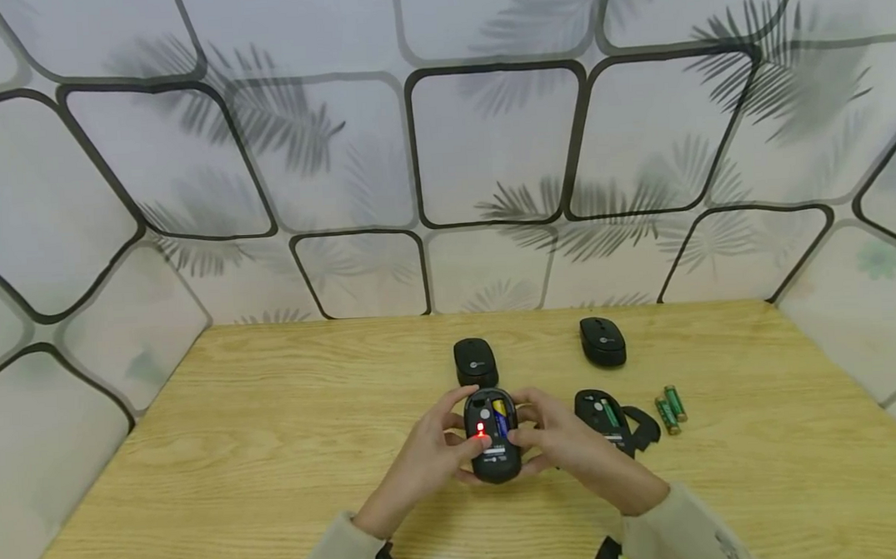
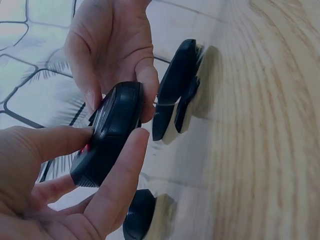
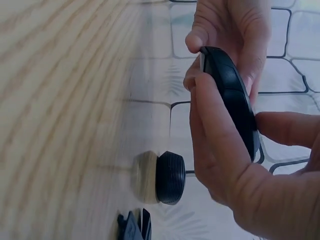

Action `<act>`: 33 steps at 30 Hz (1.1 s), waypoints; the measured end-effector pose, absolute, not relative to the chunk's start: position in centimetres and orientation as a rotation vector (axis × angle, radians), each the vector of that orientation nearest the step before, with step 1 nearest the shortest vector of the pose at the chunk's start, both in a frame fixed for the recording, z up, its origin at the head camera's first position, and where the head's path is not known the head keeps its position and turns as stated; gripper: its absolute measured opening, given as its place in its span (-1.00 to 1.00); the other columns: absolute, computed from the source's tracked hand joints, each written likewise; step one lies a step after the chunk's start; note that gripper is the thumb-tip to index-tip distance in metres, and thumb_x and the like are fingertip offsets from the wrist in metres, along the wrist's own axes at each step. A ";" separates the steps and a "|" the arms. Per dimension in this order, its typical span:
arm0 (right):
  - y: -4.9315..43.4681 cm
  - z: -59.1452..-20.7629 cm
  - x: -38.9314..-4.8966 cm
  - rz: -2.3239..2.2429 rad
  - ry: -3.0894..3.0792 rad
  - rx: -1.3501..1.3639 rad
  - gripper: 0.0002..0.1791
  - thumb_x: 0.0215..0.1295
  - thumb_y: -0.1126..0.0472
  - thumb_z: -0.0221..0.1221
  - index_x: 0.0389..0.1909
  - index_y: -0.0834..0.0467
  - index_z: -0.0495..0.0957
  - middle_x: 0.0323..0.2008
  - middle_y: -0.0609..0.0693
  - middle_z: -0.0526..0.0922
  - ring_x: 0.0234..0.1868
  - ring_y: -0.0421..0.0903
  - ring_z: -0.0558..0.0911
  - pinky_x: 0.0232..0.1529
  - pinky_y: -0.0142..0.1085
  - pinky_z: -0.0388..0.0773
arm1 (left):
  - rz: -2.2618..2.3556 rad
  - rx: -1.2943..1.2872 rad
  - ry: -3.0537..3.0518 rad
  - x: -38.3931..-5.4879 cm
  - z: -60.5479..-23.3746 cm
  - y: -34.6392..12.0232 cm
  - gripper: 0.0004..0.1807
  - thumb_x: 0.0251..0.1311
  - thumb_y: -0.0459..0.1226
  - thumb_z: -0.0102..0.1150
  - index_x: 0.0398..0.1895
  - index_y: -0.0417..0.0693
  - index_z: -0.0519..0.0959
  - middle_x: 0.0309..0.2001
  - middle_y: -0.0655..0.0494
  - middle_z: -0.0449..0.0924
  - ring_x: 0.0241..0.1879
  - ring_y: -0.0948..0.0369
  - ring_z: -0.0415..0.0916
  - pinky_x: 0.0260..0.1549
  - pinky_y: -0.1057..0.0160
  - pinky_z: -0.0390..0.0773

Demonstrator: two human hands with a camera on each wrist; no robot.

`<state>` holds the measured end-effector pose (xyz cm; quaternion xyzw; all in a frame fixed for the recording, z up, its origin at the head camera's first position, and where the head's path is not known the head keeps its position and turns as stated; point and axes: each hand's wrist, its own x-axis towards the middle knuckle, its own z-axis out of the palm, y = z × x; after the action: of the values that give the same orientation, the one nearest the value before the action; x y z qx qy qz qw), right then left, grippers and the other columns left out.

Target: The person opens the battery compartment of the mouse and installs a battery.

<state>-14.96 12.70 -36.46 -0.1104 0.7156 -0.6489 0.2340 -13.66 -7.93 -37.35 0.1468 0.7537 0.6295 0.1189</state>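
An upturned black computer mouse (image 1: 495,465) is held above the table between both hands, its underside facing up. In its open battery slot lies a blue and yellow battery (image 1: 501,419), and a red light glows beside it. My left hand (image 1: 424,449) grips the left side, thumb on the underside near the light and fingers around the edge. On the opposite side my right hand (image 1: 568,443) holds the mouse, its thumb by the battery. In the left wrist view the mouse (image 2: 117,130) appears edge-on between the two hands; the right wrist view shows its dark side (image 3: 232,92).
Behind the hands stands a black mouse (image 1: 476,362); another mouse (image 1: 603,342) is at back right. Right of the hands lie an upturned mouse (image 1: 595,411) with a green battery inside, a loose black cover (image 1: 642,428) and two green batteries (image 1: 674,401). A patterned wall borders the wooden table (image 1: 275,437).
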 end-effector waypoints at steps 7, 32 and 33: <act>12.7 -36.6 -15.0 -1.692 2.018 -0.379 -0.45 0.43 0.49 0.04 0.38 0.51 0.16 -0.03 0.32 0.43 -0.17 0.04 0.64 -0.21 -0.08 0.80 | 1.850 0.359 2.244 -13.6 -37.8 -7.8 -0.28 0.19 -0.56 0.30 0.44 -0.22 0.32 0.01 -0.25 0.41 -0.35 0.12 0.61 -0.54 0.06 0.79; 13.3 -37.7 -16.0 -1.427 2.166 -0.553 -0.37 0.10 0.51 0.23 0.25 0.54 0.37 -0.22 0.11 0.57 -0.28 -0.07 0.57 -0.28 -0.32 0.68 | 1.793 0.208 2.236 -14.0 -38.5 -8.0 -0.23 0.01 -0.73 0.27 0.38 -0.38 0.36 0.13 -0.23 0.39 -0.25 0.08 0.55 -0.56 0.10 0.78; 13.3 -37.7 -16.0 -1.407 2.167 -0.566 -0.36 0.08 0.51 0.24 0.25 0.54 0.37 -0.23 0.10 0.57 -0.30 -0.08 0.57 -0.30 -0.33 0.66 | 1.790 0.207 2.233 -14.0 -38.6 -8.0 -0.23 0.00 -0.73 0.26 0.38 -0.39 0.35 0.12 -0.23 0.40 -0.26 0.09 0.54 -0.57 0.10 0.78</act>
<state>-16.04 13.26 -37.66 -0.2075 0.7942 -0.5156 0.2457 -14.04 -8.04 -38.57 0.0714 0.7709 0.6182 0.1357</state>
